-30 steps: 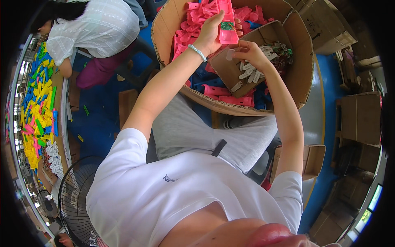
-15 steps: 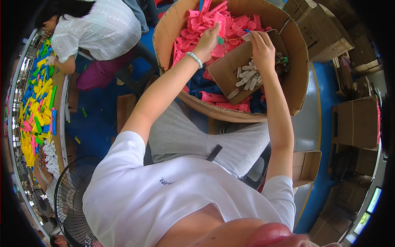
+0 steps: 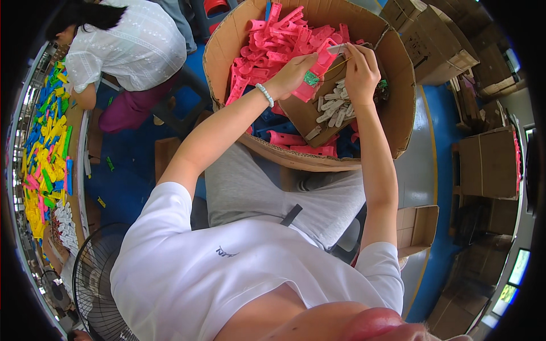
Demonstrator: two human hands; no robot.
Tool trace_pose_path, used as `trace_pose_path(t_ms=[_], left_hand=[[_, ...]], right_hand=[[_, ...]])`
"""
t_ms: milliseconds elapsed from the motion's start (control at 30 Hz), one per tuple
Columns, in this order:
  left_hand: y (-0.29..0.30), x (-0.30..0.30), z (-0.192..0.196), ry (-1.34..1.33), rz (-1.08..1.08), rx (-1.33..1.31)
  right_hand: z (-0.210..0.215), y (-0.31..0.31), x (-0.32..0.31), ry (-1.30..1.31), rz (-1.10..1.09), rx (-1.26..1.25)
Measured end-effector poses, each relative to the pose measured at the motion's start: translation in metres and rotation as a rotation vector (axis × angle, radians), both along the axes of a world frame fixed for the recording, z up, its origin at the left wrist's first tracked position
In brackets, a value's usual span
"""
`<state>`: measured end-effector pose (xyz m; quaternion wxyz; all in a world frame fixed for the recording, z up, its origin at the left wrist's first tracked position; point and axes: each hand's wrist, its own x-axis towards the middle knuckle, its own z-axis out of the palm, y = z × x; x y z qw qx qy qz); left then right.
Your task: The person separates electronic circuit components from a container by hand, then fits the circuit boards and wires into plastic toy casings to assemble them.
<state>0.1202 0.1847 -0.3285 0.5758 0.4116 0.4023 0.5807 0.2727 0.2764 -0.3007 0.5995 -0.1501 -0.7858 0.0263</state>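
Observation:
My left hand (image 3: 292, 78) is closed around a pink plastic shell (image 3: 325, 58), long and hollow. A small green circuit board (image 3: 311, 78) lies at the lower end of the shell, by my fingers. My right hand (image 3: 362, 75) pinches a small white strip (image 3: 336, 49) at the shell's upper end. Thin yellowish wire (image 3: 336, 66) stretches between the board and my right fingers. Both hands are above a small cardboard tray (image 3: 301, 118) holding several white narrow pieces (image 3: 335, 109).
A large cardboard bin (image 3: 405, 74) surrounds the tray, with heaped pink shells (image 3: 273, 42) and blue parts beneath. To the left, a co-worker (image 3: 128, 42) sits at a table of colourful plastic parts (image 3: 51, 148). A black fan (image 3: 94, 278) stands lower left; stacked cartons (image 3: 486, 162) line the right.
My left hand has shifted down and turned, bringing the pink shell close to my right hand. The wire is less stretched, and the white strip now meets the shell's upper end.

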Motion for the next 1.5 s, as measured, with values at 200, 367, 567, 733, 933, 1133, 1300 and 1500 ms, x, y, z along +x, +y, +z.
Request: trace_pose_path(t_ms=[200, 367, 567, 733, 933, 1133, 1300, 1500], left_hand=[[-0.001, 0.006, 0.012, -0.094, 0.006, -0.001], [-0.002, 0.005, 0.011, -0.102, -0.003, 0.019], [-0.005, 0.008, 0.009, 0.013, -0.014, 0.089], [-0.011, 0.006, 0.020, -0.048, -0.058, 0.036], [-0.028, 0.010, 0.042, -0.104, -0.004, 0.055], [-0.066, 0.032, 0.056, -0.324, -0.077, 0.152], [-0.102, 0.056, 0.061, -0.389, -0.107, 0.148], [-0.137, 0.080, 0.073, -0.301, -0.093, 0.224]], right_hand=[[0.010, -0.004, 0.004, 0.065, -0.031, 0.060], [0.012, 0.002, 0.004, 0.093, 0.016, 0.160], [0.020, 0.000, -0.004, -0.043, 0.008, 0.196], [0.022, -0.002, -0.005, -0.040, 0.010, 0.171], [0.033, -0.007, -0.003, -0.066, -0.002, -0.062], [0.044, -0.041, 0.009, 0.199, 0.767, -0.869], [0.044, -0.071, 0.018, 0.080, 0.480, -0.705], [0.036, -0.099, 0.025, 0.179, 0.226, -0.409]])
